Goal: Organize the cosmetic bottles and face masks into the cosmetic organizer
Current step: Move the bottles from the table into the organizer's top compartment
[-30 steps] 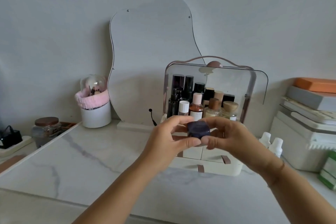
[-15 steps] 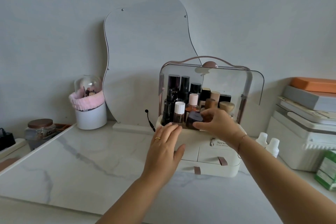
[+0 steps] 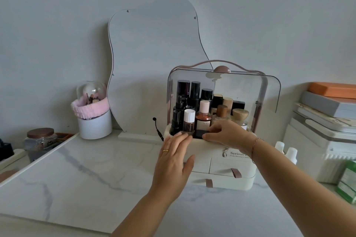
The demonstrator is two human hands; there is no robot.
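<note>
A cream cosmetic organizer (image 3: 227, 167) with drawers and a raised clear lid stands on the marble table. Its top compartment holds several bottles: tall black ones at the back, a white-capped bottle (image 3: 188, 121), an amber bottle with a pink cap (image 3: 203, 119), and wooden-capped ones at the right. My right hand (image 3: 225, 132) grips a small dark jar (image 3: 201, 133) set low at the compartment's front edge. My left hand (image 3: 173, 161) lies flat with fingers spread against the organizer's front left, holding nothing. No face masks are visible.
A wavy mirror (image 3: 154, 67) leans on the wall behind. A white pot with a pink band (image 3: 94, 121) stands at the left, a brown-lidded jar (image 3: 41, 140) further left. Two white bottles (image 3: 287, 152), stacked boxes (image 3: 327, 121) and a green box (image 3: 348, 181) sit right of the organizer.
My right hand carried the dark jar from in front of me into the organizer's front row and lowered it. My left hand let go of it and moved onto the organizer's front.
</note>
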